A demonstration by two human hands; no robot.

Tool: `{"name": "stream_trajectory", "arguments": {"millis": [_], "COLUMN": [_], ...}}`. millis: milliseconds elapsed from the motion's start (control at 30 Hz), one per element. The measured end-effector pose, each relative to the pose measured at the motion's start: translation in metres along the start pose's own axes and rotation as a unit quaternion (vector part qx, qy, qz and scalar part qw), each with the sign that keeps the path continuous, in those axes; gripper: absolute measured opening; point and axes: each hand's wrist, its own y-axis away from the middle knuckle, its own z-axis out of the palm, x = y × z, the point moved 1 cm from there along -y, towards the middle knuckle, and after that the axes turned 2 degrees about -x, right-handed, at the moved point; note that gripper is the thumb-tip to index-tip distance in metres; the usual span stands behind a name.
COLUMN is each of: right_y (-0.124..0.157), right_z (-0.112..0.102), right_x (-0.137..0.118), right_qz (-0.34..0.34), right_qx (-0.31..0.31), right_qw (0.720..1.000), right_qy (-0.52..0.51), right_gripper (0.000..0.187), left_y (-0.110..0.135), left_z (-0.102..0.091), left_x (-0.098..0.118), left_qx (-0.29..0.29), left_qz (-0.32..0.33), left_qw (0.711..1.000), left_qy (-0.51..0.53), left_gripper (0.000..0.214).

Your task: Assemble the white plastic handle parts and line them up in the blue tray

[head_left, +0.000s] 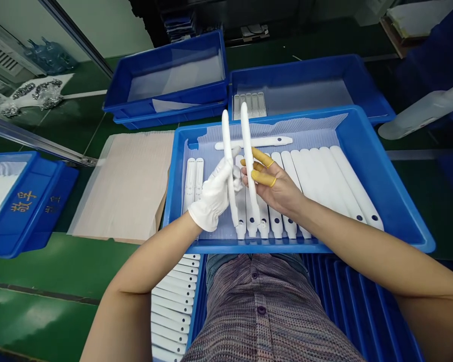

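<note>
My left hand (213, 193) wears a white glove and grips a long white plastic strip (228, 166) upright. My right hand (274, 183), with yellow finger cots, holds a second white plastic strip (248, 151), also upright. Both hands hover over a blue plastic tray (396, 191) lined with clear film. Several white strips (324, 176) lie side by side in it beneath my fingers, their ends partly hidden by my hands. Another white strip (252, 143) lies crosswise near the tray's far side.
More blue trays (166, 85) stand beyond, one holding several small white strips. A tan cardboard sheet (124, 186) lies to the left on the green bench. A stack of white strips (172, 306) sits near my lap, and a plastic bottle (423, 113) lies at upper right.
</note>
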Motion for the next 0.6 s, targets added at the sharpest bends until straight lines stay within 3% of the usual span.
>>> {"name": "stream_trajectory", "arguments": {"millis": [100,200,300,467,533,600], "right_y": [0.006,0.010,0.011,0.010,0.010,0.008], "right_z": [0.001,-0.001,-0.003,-0.007,-0.008,-0.008], "right_x": [0.002,0.002,0.005,0.006,0.002,-0.003], "right_qz": [-0.087,-0.198,-0.252,-0.263,-0.224,-0.139], "right_qx": [0.016,0.032,0.028,0.013,-0.004,-0.025], "right_qw": [0.991,0.950,0.915,0.910,0.913,0.907], "right_qy": [0.102,0.239,0.313,0.320,0.341,0.396], "right_gripper": [0.047,0.043,0.044,0.045,0.048,0.057], "left_y": [0.004,0.007,0.007,0.002,0.002,0.005], "left_z": [-0.002,-0.006,-0.007,-0.006,-0.009,-0.017], "left_x": [0.001,0.004,0.005,0.009,0.018,0.031], "left_qx": [-0.054,-0.106,-0.117,-0.096,-0.064,-0.032], "left_qz": [0.023,0.006,0.000,0.025,0.046,0.053], "left_qw": [0.998,0.994,0.991,0.988,0.982,0.966], "left_qy": [-0.020,-0.027,-0.058,-0.118,-0.169,-0.252], "left_gripper": [0.043,0.045,0.051,0.050,0.048,0.048]}}
